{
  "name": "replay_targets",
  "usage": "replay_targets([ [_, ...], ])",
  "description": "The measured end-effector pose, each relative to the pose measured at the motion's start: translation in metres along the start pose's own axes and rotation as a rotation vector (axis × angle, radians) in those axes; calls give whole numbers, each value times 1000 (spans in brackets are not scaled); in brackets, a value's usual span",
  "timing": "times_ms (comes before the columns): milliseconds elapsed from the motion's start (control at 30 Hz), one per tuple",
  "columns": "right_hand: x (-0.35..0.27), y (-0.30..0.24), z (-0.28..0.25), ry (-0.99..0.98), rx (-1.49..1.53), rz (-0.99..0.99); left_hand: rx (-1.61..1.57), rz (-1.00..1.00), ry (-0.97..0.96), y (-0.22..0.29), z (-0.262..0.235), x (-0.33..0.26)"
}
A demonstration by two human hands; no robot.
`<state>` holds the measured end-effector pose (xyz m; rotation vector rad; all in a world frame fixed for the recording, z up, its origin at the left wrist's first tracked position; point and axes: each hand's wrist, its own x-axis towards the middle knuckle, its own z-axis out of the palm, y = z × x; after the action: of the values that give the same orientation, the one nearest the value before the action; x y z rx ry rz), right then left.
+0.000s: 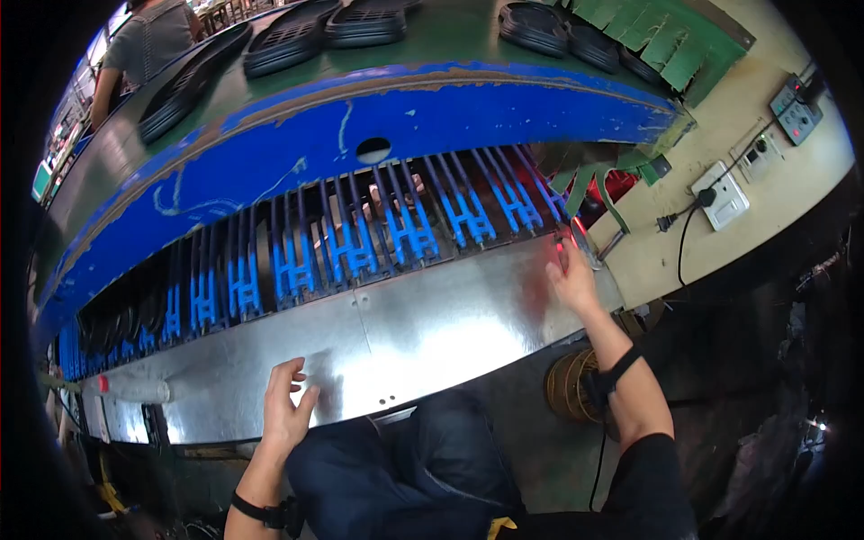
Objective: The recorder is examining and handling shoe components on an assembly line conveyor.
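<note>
Below our left grip point(286, 416), which is empty with fingers loosely parted, we see a shiny metal tabletop point(423, 333); beyond it, black soles point(369, 32) lie on a green-topped shelf point(457, 38). Just beyond our right grip point(574, 279), whose fingers bend around something or nothing, we cannot tell, stand blue forked prongs point(470, 221), slim, darker toward the top. Beneath that grip sits a round yellowish wire basket point(573, 387), its contents unclear.
</note>
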<state>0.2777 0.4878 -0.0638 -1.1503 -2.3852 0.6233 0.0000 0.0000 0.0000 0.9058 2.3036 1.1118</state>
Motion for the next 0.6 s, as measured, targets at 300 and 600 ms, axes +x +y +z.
replay_targets([
  [300, 217, 78, 10, 150, -696, 242, 39, -130, 279, -42, 17, 7],
  [600, 242, 73, -1, 47, -360, 460, 184, -19, 264, -33, 65, 5],
])
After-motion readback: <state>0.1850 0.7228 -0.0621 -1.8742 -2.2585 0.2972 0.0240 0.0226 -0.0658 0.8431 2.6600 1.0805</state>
